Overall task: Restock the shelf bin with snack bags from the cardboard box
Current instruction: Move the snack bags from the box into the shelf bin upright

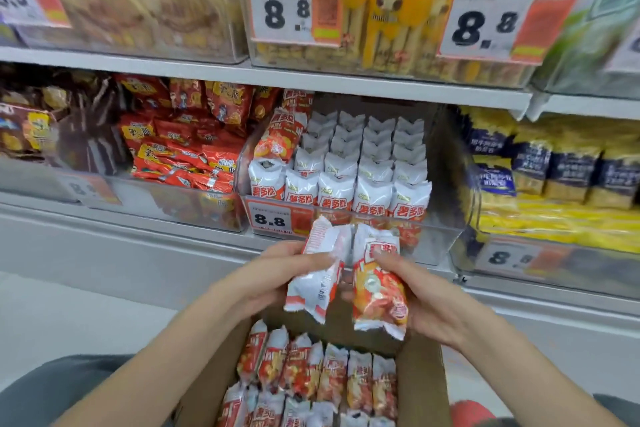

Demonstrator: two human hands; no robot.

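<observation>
Head view shows restocking well under way: the shelf bin point(349, 236) at 12 o'clock holds neat rows, while the cardboard box point(420, 381) at 6 o'clock remains largely full. Between them, the left hand point(277, 274) grips one snack bag point(317, 274), fingers curled round it; the right hand point(426, 298) grips another bag point(377, 288) likewise.

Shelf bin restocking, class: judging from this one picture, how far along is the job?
Well under way. The clear shelf bin already holds upright rows of snack bags. In hand: the left hand and right hand each grip one bag above the cardboard box. Left: the box still holds many bags.
</observation>
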